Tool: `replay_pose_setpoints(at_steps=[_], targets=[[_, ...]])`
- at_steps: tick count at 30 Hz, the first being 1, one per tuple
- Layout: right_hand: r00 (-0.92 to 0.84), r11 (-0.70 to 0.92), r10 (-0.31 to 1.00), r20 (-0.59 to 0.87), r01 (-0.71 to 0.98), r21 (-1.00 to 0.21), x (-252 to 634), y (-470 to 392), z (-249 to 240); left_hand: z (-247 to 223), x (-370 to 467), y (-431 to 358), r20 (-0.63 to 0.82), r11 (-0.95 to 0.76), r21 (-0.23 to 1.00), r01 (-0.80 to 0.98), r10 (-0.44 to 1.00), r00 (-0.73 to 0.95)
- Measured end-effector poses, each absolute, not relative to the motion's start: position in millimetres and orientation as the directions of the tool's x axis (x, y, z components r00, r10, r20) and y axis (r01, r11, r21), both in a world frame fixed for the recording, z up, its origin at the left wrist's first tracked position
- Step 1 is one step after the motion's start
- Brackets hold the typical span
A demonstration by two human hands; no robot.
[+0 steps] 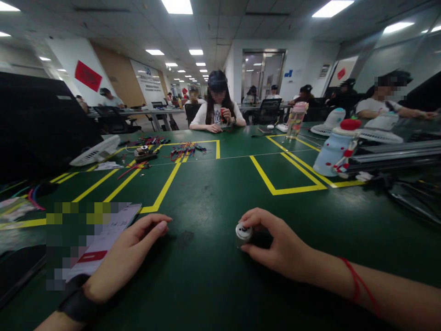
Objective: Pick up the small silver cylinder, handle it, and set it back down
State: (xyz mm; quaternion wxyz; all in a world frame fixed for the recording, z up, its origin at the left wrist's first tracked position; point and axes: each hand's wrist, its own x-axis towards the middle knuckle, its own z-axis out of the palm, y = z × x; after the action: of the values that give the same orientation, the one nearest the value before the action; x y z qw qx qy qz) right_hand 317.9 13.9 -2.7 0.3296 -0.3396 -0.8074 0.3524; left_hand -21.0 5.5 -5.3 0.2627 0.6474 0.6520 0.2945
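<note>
My R hand (282, 248) pinches metal cyl (244, 234), long axis approx vert, end face up; L hand (129, 246), half-open & empty, partly blocks lit screen (115, 225).

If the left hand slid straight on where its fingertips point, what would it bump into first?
Probably the small silver cylinder in the right hand, across the green table from the left hand, though their heights are unclear.

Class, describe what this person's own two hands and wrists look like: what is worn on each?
Both hands are bare, with no gloves or visible rings. The left hand has a wide black band at the wrist. The right hand has a thin red cord on the forearm. No sleeves show.
</note>
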Motion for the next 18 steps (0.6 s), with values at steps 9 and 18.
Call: replay_pose_setpoints(at_steps=[9, 18], targets=[[-0.534, 0.386, 0.83, 0.158, 0.347, -0.855, 318, 16, -1, 43, 54, 8, 0.16, -0.383, 0.661, 0.646, 0.912, 0.377], [-0.587, 0.385, 0.796, 0.147, 0.304, -0.872, 316, 18, -3, 50, 117, 18, 0.245, -0.505, 0.663, 0.553, 0.844, 0.478]])
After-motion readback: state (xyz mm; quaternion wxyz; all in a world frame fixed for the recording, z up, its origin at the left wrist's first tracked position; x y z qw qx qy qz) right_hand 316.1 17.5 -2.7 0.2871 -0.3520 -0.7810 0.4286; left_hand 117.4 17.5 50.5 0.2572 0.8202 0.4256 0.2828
